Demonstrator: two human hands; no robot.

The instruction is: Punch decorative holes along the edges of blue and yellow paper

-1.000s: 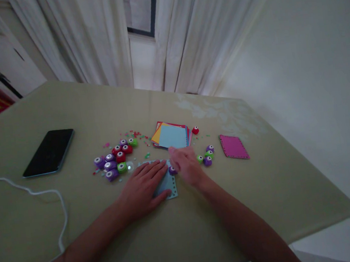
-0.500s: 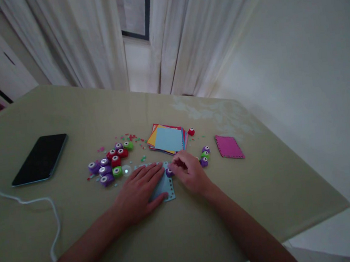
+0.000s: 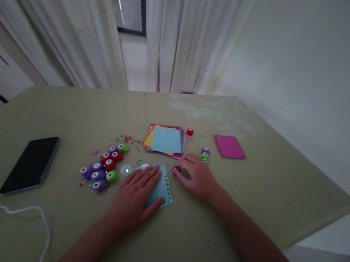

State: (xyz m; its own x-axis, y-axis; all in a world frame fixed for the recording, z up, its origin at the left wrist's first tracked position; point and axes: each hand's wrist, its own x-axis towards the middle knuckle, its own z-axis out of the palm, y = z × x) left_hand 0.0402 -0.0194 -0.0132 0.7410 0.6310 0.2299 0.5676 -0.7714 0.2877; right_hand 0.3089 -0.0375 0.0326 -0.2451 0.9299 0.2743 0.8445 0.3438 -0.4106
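Observation:
My left hand [image 3: 134, 195] lies flat over a light blue card [image 3: 165, 186], fingers stretched out and pressing it to the table. Small punched holes line the card's right edge. Just right of that edge, my right hand [image 3: 198, 178] is closed with thumb and fingertips around a small purple craft punch [image 3: 176, 170], which is apart from the card. Beyond the right hand a purple punch [image 3: 205, 149] and a green punch [image 3: 205, 157] stand in a row, with another partly hidden by the hand.
Several purple, red and green punches [image 3: 98, 175] cluster at left among paper bits [image 3: 125, 138]. A clear round disc [image 3: 125, 169] lies beside them. Behind sit stacked coloured cards [image 3: 166, 140] and a red punch [image 3: 189, 131]. A pink card [image 3: 230, 147], tablet [image 3: 30, 165] and white cable [image 3: 46, 228] lie outward.
My right hand has moved right, off the blue card's edge, carrying the purple punch with it. My left hand stays flat on the card. The view has shifted slightly.

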